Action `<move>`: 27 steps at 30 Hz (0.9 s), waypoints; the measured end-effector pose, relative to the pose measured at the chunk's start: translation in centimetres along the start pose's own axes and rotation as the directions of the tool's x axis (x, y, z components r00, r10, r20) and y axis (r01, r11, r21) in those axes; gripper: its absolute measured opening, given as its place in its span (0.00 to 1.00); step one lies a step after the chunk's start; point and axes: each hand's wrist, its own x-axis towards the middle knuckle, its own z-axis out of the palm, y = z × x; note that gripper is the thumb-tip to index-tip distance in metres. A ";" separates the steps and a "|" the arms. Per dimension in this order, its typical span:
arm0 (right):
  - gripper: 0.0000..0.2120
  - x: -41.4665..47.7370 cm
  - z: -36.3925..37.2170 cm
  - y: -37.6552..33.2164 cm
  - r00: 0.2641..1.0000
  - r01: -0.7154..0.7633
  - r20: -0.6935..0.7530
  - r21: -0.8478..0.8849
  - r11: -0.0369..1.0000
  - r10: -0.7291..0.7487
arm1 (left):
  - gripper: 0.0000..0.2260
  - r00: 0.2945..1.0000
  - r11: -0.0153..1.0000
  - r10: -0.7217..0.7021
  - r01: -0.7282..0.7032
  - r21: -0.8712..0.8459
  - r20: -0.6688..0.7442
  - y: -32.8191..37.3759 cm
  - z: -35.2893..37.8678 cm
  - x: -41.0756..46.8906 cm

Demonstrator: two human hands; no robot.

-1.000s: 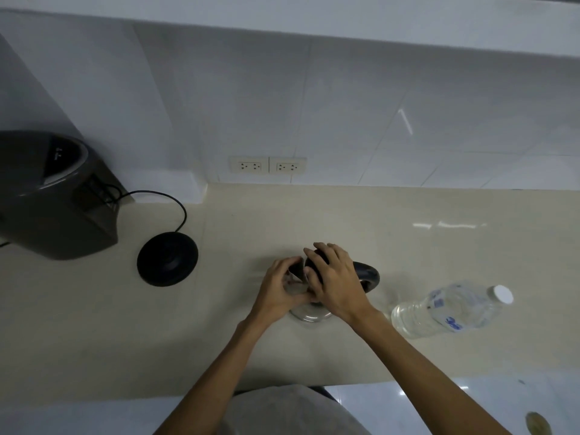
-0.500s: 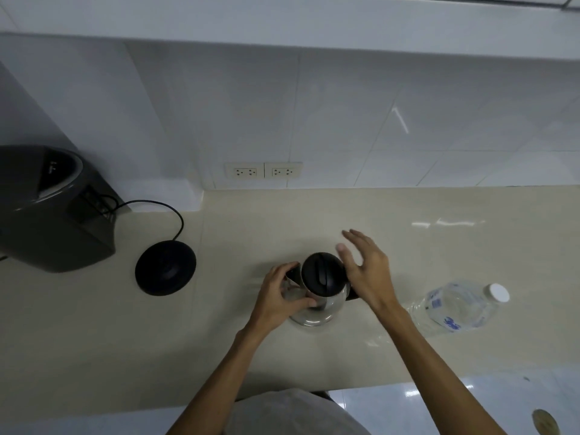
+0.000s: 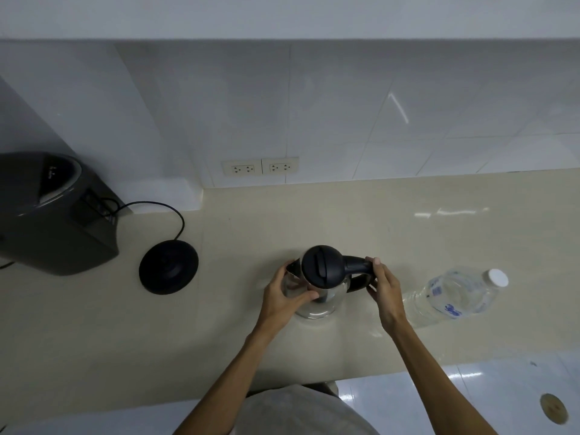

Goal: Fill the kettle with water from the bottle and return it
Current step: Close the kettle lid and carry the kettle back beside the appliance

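A glass kettle (image 3: 321,279) with a black lid and black handle stands upright on the beige counter (image 3: 314,350), its lid down. My left hand (image 3: 282,298) cups the kettle's glass body from the left. My right hand (image 3: 385,288) wraps around the black handle on the right. A clear plastic water bottle (image 3: 455,296) with a white cap stands just right of my right hand. The round black kettle base (image 3: 169,267) sits to the left, with nothing on it.
A dark grey appliance (image 3: 53,211) stands at the far left, and the base's cord runs behind it. Two wall sockets (image 3: 260,167) sit in the white tiled wall. The counter's front edge is near my body; glossy floor tiles show at lower right.
My right hand left the lid, where it rested a second ago, and now grips the handle. My left hand has stayed on the kettle's body.
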 end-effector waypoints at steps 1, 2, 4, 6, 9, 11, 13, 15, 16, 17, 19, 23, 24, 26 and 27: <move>0.17 -0.1 0.2 -0.1 1.000 0.004 -0.011 0.000 1.000 -0.004 | 0.36 1.000 1.000 -0.005 0.005 -0.007 -0.010 0.0 -0.1 0.0; 0.16 -0.1 0.3 -0.1 1.000 0.006 -0.016 -0.004 1.000 -0.006 | 0.36 1.000 1.000 -0.005 0.005 -0.009 -0.016 0.1 -0.3 0.1; 0.16 -0.1 0.6 -0.3 1.000 0.011 -0.016 -0.021 1.000 -0.012 | 0.36 1.000 1.000 -0.007 0.007 -0.018 -0.017 0.2 -0.8 0.2; 0.16 -0.3 1.3 -0.5 1.000 0.013 -0.012 -0.039 0.999 -0.013 | 0.36 1.000 0.999 -0.019 0.019 -0.032 -0.021 0.1 -1.7 0.2; 0.17 -0.6 3.1 -0.7 1.000 0.022 0.017 -0.056 0.998 -0.022 | 0.35 0.999 0.998 -0.026 0.024 -0.057 -0.038 0.2 -4.2 0.0; 0.17 -0.9 4.9 -1.1 0.998 0.031 0.052 -0.060 0.998 -0.028 | 0.33 0.998 0.998 -0.019 0.016 -0.060 -0.055 0.2 -6.3 0.0; 0.16 -1.2 7.1 -1.7 0.996 0.042 0.083 -0.054 0.998 -0.037 | 0.32 0.997 0.998 -0.022 0.017 -0.063 -0.074 0.2 -8.7 -0.1; 0.15 -1.5 9.7 -2.5 0.992 0.058 0.115 -0.054 0.997 -0.051 | 0.31 0.995 0.998 -0.022 0.015 -0.069 -0.101 0.2 -11.3 -0.1; 0.15 -1.6 11.1 -2.9 0.989 0.067 0.134 -0.054 0.996 -0.059 | 0.31 0.993 0.997 -0.023 0.014 -0.077 -0.114 0.2 -12.7 -0.2; 0.15 -1.7 12.5 -3.3 0.986 0.074 0.153 -0.053 0.996 -0.065 | 0.31 0.992 0.996 -0.020 0.009 -0.086 -0.127 0.3 -14.1 -0.1; 0.16 -1.8 15.6 -3.9 0.978 0.084 0.196 -0.059 0.995 -0.071 | 0.31 0.988 0.996 -0.022 0.008 -0.090 -0.152 0.5 -17.1 -0.1; 0.16 -1.9 21.9 -5.1 0.959 0.103 0.271 -0.051 0.993 -0.085 | 0.29 0.976 0.998 -0.002 -0.013 -0.066 -0.220 1.4 -23.3 0.5; 0.16 -1.8 23.4 -5.4 0.954 0.107 0.287 -0.053 0.993 -0.088 | 0.28 0.972 0.998 0.004 -0.017 -0.056 -0.234 1.6 -24.7 0.7; 0.17 -1.7 26.0 -6.0 0.944 0.118 0.315 -0.056 0.991 -0.095 | 0.27 0.967 0.998 0.009 -0.023 -0.051 -0.253 1.8 -27.6 1.3; 0.17 -1.5 27.3 -6.2 0.940 0.126 0.327 -0.055 0.990 -0.102 | 0.27 0.966 0.999 0.012 -0.025 -0.048 -0.258 1.9 -29.0 1.6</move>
